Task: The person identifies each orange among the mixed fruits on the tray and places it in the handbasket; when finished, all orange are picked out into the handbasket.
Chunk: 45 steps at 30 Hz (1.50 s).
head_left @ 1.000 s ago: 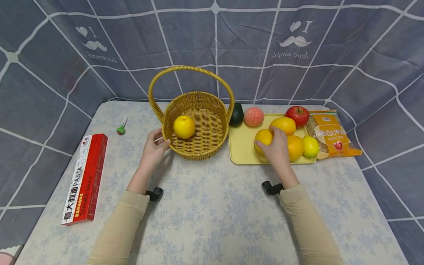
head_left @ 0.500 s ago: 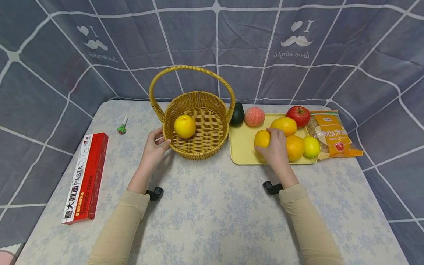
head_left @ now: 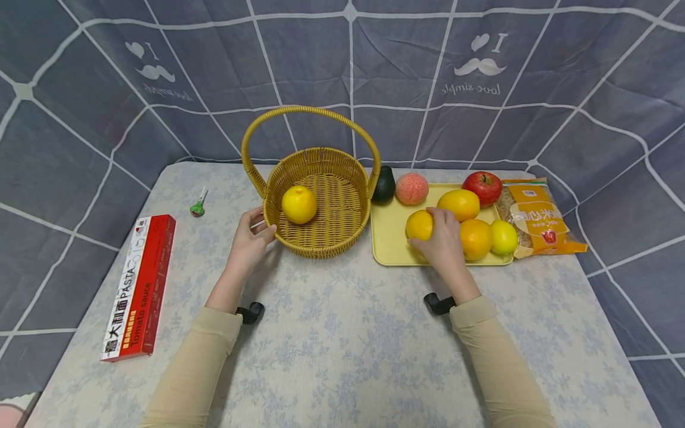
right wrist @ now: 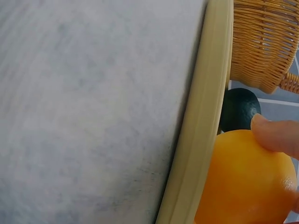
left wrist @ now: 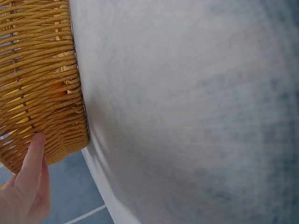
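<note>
With the right hand [head_left: 444, 241], gripping an orange [head_left: 419, 226] between thumb and fingers, over the left part of a yellow tray [head_left: 384, 238] — resting or lifted, impossible to tell. With the left hand [head_left: 253, 235], touching the outer left wall of a wicker basket [head_left: 321, 249], with thumb and fingers loosely extended. Seen inside the basket: a round yellow fruit [head_left: 299, 204]. Grouped on the tray, right of the gripped orange: a second orange [head_left: 475, 239], a lemon [head_left: 503, 237], an oval yellow fruit [head_left: 459, 205]. Set along the tray's back edge — avocado [head_left: 383, 185], pink peach [head_left: 412, 189], red apple [head_left: 483, 188]. Laid far left on the counter [head_left: 342, 345]: a pasta box [head_left: 138, 285].
</note>
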{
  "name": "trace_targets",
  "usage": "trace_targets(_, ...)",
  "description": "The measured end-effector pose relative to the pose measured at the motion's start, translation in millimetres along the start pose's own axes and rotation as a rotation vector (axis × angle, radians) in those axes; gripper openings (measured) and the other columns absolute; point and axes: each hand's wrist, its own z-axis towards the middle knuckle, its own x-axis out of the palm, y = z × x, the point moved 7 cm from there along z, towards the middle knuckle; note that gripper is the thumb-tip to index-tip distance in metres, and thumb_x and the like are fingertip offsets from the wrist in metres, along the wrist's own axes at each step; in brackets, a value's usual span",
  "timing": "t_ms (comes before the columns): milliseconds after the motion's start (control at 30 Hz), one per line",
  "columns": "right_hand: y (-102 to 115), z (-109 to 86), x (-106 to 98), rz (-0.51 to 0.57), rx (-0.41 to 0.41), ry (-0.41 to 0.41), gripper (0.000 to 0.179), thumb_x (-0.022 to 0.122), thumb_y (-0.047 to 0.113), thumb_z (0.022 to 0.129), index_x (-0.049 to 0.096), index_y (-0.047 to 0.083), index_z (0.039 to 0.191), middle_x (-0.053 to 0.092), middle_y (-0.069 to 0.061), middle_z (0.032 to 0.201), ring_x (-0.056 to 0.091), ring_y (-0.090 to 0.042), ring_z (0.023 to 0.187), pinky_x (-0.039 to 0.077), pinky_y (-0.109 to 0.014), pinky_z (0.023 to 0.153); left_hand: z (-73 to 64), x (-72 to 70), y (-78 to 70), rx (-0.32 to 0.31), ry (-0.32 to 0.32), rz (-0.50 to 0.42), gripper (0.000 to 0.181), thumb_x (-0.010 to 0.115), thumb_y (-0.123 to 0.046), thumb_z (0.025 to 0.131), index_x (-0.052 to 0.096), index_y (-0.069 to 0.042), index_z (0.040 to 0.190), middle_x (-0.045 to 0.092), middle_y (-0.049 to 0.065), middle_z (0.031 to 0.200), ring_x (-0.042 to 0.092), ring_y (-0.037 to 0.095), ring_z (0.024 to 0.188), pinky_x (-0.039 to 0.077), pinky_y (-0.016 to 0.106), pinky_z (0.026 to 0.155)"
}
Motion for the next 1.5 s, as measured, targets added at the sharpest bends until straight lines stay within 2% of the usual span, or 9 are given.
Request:
trace_targets(200, -1, -1.3, 0, 0.005, 0.013, -0.011, 0.076, 0.081, 0.017, 0.081, 0.041, -0.001, 0.143, 0.035, -0.029, 0.142, 0.037, -0.048, 0.126, 0.037, -0.06, 0.11, 0.2, -0.3, -0.2, -0.001, -0.003, 0.001, 0.063, 0.051, -0.009, 0.102, 0.019, -0.01, 0.156, 0.028, 0.018, 0.154, 0.037, 0.03, 0.141, 0.048, 0.041, 0.109)
trace_targets(500, 9, -3.0, -6, 0.053, -0.055, -0.076, 0.073, 0.08, 0.017, 0.08, 0.045, -0.001, 0.14, 0.041, -0.029, 0.135, 0.04, -0.047, 0.122, 0.038, -0.059, 0.107, -0.5, -0.3, 0.8, -0.009, -0.003, 0.0, 0.063, 0.051, -0.009, 0.102, 0.019, -0.011, 0.156, 0.027, 0.018, 0.154, 0.037, 0.03, 0.141, 0.048, 0.041, 0.11)
trace_targets(733, 31, -6.3, -22, 0.149, -0.105, -0.082, 0.073, 0.08, 0.02, 0.08, 0.046, 0.002, 0.142, 0.044, -0.024, 0.139, 0.043, -0.04, 0.124, 0.038, -0.056, 0.108, -1.7, -0.9, -0.4, -0.006, -0.006, 0.009, 0.062, 0.051, -0.01, 0.103, 0.019, -0.01, 0.156, 0.028, 0.018, 0.154, 0.037, 0.029, 0.141, 0.048, 0.041, 0.109)
trace_targets(967, 67, -14.9, -27, 0.226, -0.175, -0.045, 0.076, 0.084, 0.027, 0.076, 0.049, 0.009, 0.142, 0.047, -0.017, 0.14, 0.046, -0.035, 0.123, 0.042, -0.055, 0.105, -1.5, 0.0, -0.7, -0.007, -0.003, 0.008, 0.062, 0.05, -0.009, 0.103, 0.019, -0.01, 0.156, 0.027, 0.018, 0.154, 0.036, 0.029, 0.141, 0.048, 0.041, 0.11)
trace_targets(1167, 100, -17.6, -14, 0.285, -0.267, 0.011, 0.076, 0.084, 0.025, 0.076, 0.049, 0.008, 0.141, 0.047, -0.014, 0.142, 0.048, -0.032, 0.125, 0.045, -0.051, 0.107, -1.1, 0.0, -0.4, -0.012, -0.006, 0.002, 0.062, 0.05, -0.009, 0.103, 0.019, -0.01, 0.156, 0.028, 0.018, 0.154, 0.036, 0.029, 0.141, 0.048, 0.041, 0.109)
trace_targets(1500, 139, -6.5, 27, 0.365, -0.294, 0.162, 0.078, 0.083, 0.03, 0.078, 0.046, 0.012, 0.144, 0.047, -0.01, 0.142, 0.05, -0.028, 0.122, 0.05, -0.047, 0.101, -0.4, 0.1, -0.2, -0.005, -0.008, 0.007, 0.062, 0.05, -0.008, 0.103, 0.019, -0.01, 0.156, 0.028, 0.018, 0.154, 0.036, 0.03, 0.141, 0.048, 0.041, 0.109)
